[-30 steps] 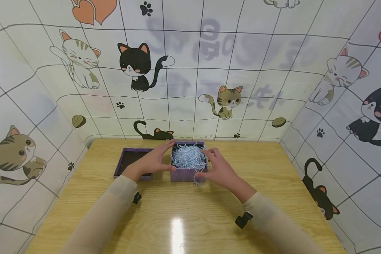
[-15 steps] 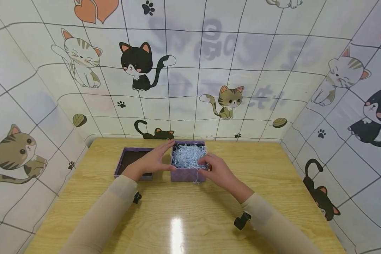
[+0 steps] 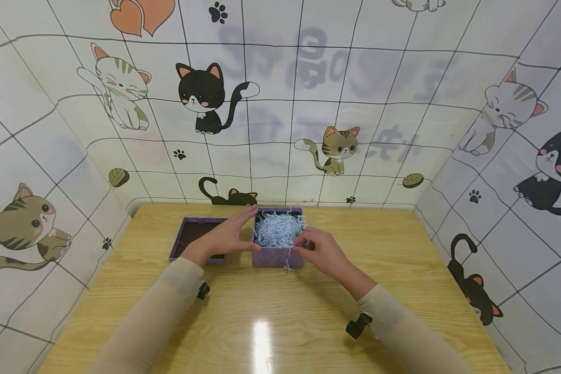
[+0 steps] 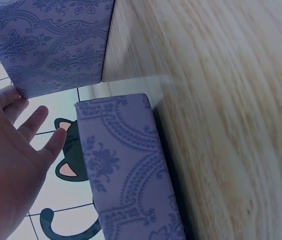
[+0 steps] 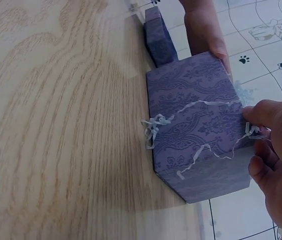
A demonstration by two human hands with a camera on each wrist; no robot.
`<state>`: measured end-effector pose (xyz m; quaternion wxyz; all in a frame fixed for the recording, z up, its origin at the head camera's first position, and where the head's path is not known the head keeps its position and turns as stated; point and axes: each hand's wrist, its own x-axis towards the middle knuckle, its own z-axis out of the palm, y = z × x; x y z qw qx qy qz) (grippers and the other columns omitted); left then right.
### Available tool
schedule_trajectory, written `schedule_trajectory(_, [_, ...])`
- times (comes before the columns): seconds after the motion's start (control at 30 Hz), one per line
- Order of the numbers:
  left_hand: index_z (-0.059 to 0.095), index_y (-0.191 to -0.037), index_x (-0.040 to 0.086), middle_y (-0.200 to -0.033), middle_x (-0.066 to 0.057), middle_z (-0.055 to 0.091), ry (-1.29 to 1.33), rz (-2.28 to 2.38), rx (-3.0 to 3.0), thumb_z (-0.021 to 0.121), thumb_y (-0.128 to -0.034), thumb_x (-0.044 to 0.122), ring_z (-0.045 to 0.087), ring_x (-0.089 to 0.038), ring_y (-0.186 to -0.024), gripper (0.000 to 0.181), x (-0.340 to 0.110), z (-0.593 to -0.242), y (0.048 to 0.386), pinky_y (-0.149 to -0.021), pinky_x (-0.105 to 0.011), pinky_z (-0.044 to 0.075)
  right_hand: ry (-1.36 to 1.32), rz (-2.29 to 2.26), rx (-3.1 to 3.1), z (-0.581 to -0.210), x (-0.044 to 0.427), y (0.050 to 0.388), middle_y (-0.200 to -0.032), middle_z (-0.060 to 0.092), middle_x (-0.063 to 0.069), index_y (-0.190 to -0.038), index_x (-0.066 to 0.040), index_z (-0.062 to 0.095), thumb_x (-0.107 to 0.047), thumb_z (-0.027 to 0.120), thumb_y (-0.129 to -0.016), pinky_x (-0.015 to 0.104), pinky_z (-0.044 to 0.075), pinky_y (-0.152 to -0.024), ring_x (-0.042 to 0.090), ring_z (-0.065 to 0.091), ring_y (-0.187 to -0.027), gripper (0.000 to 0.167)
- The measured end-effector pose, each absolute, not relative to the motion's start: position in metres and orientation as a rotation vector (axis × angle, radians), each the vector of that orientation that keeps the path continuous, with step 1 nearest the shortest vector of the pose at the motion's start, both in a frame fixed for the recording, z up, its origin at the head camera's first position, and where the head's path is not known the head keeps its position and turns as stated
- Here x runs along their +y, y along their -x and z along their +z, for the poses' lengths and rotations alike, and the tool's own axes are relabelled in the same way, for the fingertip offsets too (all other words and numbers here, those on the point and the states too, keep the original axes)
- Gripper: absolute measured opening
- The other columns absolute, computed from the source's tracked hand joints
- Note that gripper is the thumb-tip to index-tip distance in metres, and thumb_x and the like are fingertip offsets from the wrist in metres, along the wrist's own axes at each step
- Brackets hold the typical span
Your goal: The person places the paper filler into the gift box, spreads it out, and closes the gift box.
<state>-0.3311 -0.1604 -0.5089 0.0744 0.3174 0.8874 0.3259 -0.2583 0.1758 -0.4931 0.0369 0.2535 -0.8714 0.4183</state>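
Pale sheeting printed with cats and grid lines (image 3: 271, 119) stands behind a wood-grain counter (image 3: 243, 311), and on this counter, near its far edge, is the purple box (image 3: 266, 258), without cover and filled with light-blue paper shreds (image 3: 278, 229). At the right front of the box, the right hand (image 3: 329, 254) pinches some of the shreds between thumb and fingers, at the rim. At the left side of the box, the left hand (image 3: 224, 240) is stretched out, not clenched; its thumb is at the front corner and its fingers reach the back one.

I judge that the step is to tidy the filling. Two loose strands (image 5: 153, 127) hang outside the box, on the front and by the right corner — the longer one ends in a small tangle near the counter. It would be good to lift each strand from its low end and fold it inside, because pulling from the top may draw out more filling. The left hand should only steady the box; strong pressure could bend its wall, if it is cardboard.

Just left of the box, partly under the left forearm in the head view, lies a shallow dark-lined purple tray (image 3: 191, 236) — probably the lid. A strand left over the rim could get caught beneath it.
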Motion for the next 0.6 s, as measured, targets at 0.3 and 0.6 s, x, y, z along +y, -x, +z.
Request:
schedule_trajectory(0.3, [0.016, -0.18, 0.021, -0.186, -0.002, 0.011, -0.94, 0.975, 2.664, 0.085, -0.0898, 0.067, 0.013, -0.035, -0.17, 0.123, -0.158, -0.507, 0.331, -0.128, -0.071, 0.025, -0.769, 1.331, -2.638, -0.483, 0.18, 0.266, -0.094, 0.072, -0.006, -0.102, -0.014, 0.084, -0.004, 0.08, -0.102, 0.029, 0.054, -0.066, 0.015, 0.063, -0.077, 0.011])
schedule_trajectory(0.6, [0.015, -0.18, 0.024, -0.186, 0.0, 0.01, -0.934, 0.957, 2.668, 0.083, -0.089, 0.073, 0.015, -0.036, -0.169, 0.124, -0.157, -0.508, 0.331, -0.128, -0.07, 0.026, -0.774, 1.336, -2.614, -0.464, 0.169, 0.28, -0.099, 0.075, -0.003, -0.106, -0.011, 0.084, -0.006, 0.079, -0.104, 0.033, 0.057, -0.07, 0.015, 0.067, -0.082, 0.007])
